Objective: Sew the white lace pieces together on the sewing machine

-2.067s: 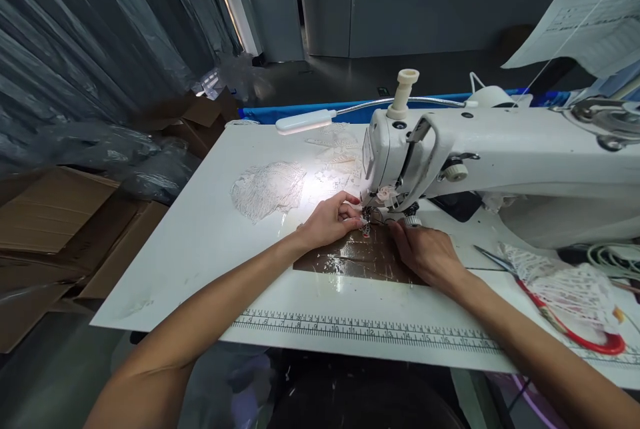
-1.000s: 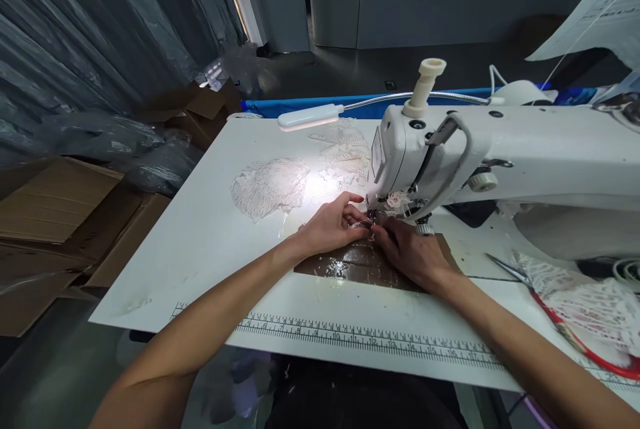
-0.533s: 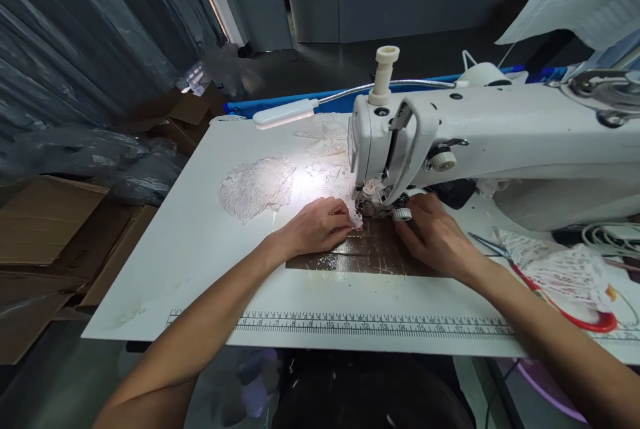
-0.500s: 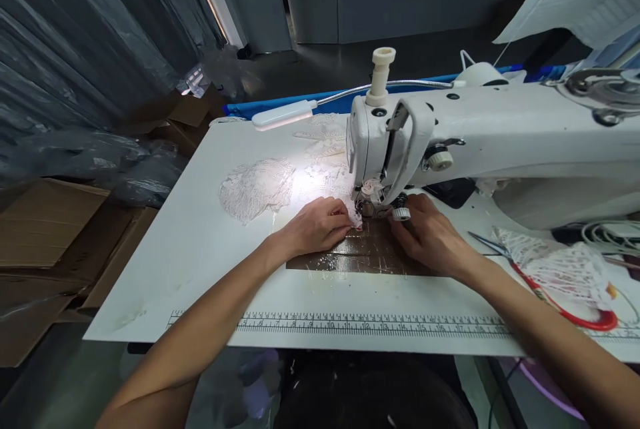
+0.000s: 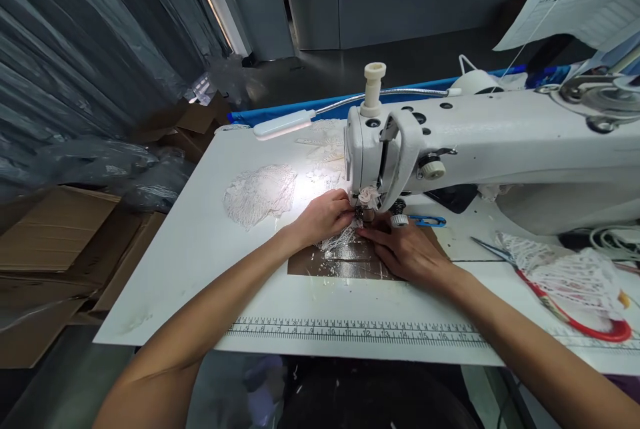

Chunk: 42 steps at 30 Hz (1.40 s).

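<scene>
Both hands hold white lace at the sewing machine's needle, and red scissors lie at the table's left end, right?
No: the head view shows the red-handled scissors at the white table's right end; left hand and right hand hold white lace at the white sewing machine's needle.

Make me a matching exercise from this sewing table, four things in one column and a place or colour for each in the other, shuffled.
Things:
1 snips
2 scissors
3 small lace piece
4 ruler

Descriptions:
A white, between the left hand and the right hand
B red handles, at the right end of the table
C printed along the near table edge
D blue, just beyond the right hand

Pairs: 1-D, 2-B, 3-A, 4-C
</scene>
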Tool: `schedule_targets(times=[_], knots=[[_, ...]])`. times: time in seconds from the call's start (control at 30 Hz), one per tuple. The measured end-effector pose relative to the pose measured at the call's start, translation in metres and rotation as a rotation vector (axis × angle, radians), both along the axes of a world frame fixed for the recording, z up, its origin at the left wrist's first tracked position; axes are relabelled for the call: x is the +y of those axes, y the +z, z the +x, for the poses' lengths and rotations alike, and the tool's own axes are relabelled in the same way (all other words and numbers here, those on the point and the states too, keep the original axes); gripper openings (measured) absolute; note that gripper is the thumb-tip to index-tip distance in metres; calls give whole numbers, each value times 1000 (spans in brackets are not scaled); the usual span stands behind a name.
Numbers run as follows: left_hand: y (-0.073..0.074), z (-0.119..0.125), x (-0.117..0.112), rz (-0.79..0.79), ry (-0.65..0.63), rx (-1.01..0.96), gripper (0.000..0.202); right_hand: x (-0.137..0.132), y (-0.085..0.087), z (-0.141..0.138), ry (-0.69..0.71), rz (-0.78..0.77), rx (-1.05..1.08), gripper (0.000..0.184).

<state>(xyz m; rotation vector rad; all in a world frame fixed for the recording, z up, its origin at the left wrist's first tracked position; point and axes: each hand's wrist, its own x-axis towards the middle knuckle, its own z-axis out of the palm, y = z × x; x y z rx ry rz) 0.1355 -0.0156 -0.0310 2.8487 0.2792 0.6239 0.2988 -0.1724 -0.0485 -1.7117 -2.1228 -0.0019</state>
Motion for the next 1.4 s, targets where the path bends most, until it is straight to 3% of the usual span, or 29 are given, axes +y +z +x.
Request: schedule_targets(times=[0.2, 0.33, 0.4, 0.47, 0.53, 0.63, 0.77, 0.87, 1.0, 1.4], knots=[[-4, 4, 2, 140, 0, -50, 19, 2, -8, -2, 12, 16, 56, 37], [14, -10, -8, 45, 25, -157, 20, -1, -5, -1, 20, -2, 124, 39], [29, -24, -18, -89, -65, -138, 18, -1, -2, 2, -10, -2, 212, 38], [41, -36, -27, -249, -295, 67, 16, 0, 0, 5, -65, 3, 337, 36], [43, -42, -30, -256, -322, 93, 14, 2, 1, 8, -117, 15, 458, 34], [28, -39, -23, -111, -237, 21, 18, 4, 3, 9, -166, 34, 554, 33], [4, -25, -9, 86, -207, 9, 17, 3, 3, 6, -165, 31, 519, 33], [-2, -18, -4, 175, -168, -83, 18, 1, 1, 5, -142, 33, 484, 32], [-3, -17, -2, 172, -183, -171, 14, 1, -1, 6, -144, 23, 457, 31], [-10, -21, -4, 130, -226, -114, 14, -1, -5, 2, -147, -10, 163, 35]])
